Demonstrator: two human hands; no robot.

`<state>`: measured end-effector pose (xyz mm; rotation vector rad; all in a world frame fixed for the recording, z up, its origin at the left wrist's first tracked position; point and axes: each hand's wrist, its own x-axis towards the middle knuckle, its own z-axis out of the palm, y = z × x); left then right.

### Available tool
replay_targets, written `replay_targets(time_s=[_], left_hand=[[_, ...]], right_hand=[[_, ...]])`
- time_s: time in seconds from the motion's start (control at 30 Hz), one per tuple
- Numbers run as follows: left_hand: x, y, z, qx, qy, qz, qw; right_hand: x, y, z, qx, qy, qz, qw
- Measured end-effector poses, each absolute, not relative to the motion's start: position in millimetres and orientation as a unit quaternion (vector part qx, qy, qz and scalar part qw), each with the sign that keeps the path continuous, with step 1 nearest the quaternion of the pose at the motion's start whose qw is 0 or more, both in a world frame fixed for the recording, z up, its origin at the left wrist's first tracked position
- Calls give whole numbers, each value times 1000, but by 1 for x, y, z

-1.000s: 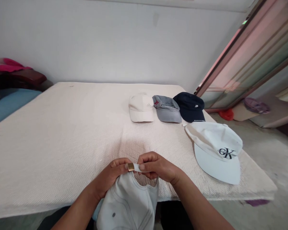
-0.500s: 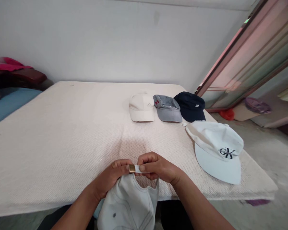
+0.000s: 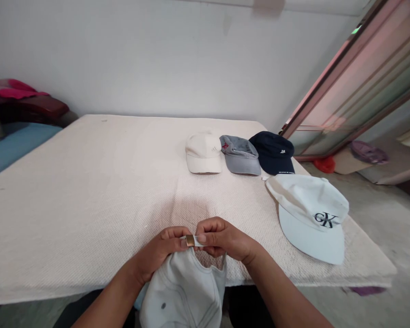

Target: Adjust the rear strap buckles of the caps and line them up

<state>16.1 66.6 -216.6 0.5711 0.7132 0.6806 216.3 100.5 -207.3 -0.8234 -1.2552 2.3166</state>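
"The pale grey baseball cap [image 3: 181, 291]: where is it, and which way does it point?"

"It hangs past the near edge of the cream-covered table [image 3: 89, 205], long axis running down toward the person, with the back opening up."

"And the grip?"

"Narrow: the left hand [image 3: 157, 255] and right hand [image 3: 225, 239] pinch the strap [image 3: 198, 242] beside its brass buckle [image 3: 190, 240]."

"Any room?"

"Open cloth leftward; a white CK cap [image 3: 309, 218] lies rightward, apart from the right hand."

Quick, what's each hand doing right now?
Left hand: closed, holding the pale fabric cap's strap beside its gold metal slider.
Right hand: closed, holding the same strap.
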Motion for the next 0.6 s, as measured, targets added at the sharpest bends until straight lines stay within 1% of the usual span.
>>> replay_targets(time_s=[0.2, 0.4, 0.6], left_hand=[[17, 67, -215, 282, 352, 329, 830], [19, 67, -215, 289, 368, 307, 828], [19, 70, -214, 284, 372, 336, 817]], right_hand=[[212, 100, -207, -302, -433, 819, 225], [215, 100, -207, -288, -474, 806, 204], [214, 100, -206, -333, -441, 790, 266]])
